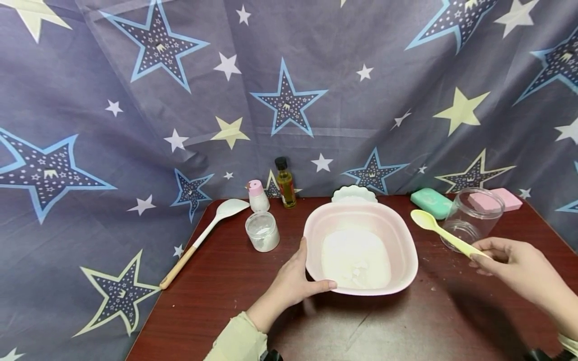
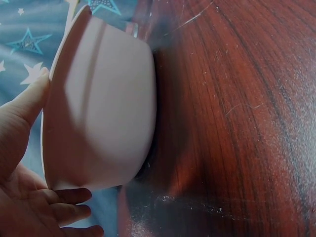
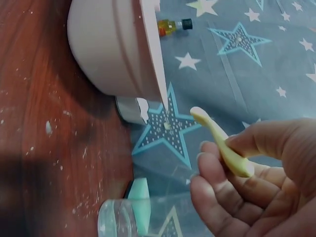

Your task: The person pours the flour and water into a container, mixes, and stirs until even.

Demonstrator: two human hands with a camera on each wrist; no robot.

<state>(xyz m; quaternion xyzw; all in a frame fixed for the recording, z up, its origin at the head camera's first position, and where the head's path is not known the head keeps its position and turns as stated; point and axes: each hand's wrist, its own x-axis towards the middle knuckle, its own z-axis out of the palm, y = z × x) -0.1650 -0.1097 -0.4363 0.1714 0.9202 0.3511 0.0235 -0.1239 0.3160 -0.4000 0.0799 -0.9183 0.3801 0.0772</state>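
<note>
A pale pink basin (image 1: 408,250) stands on the table, with white, powdery stuff (image 1: 356,250) over its bottom and a few clumps near the front. My left hand (image 1: 289,283) holds its front left corner. The thumb lies on the rim, and in the left wrist view the fingers (image 2: 69,213) reach under the rim's outer side. Right of the basin, my right hand (image 1: 519,265) pinches a yellow spoon (image 1: 444,234) by the handle's end. The spoon is in the air, its bowl pointing left toward the basin, apart from it.
Behind the spoon stands a clear jar (image 1: 478,215), near a green block (image 1: 431,202) and a pink block (image 1: 507,199). A white scalloped thing (image 1: 354,193) shows behind the basin. Leftward are an oil bottle (image 1: 286,185), a pink-capped shaker (image 1: 258,198), a powder jar (image 1: 263,235) and a ladle (image 1: 205,238).
</note>
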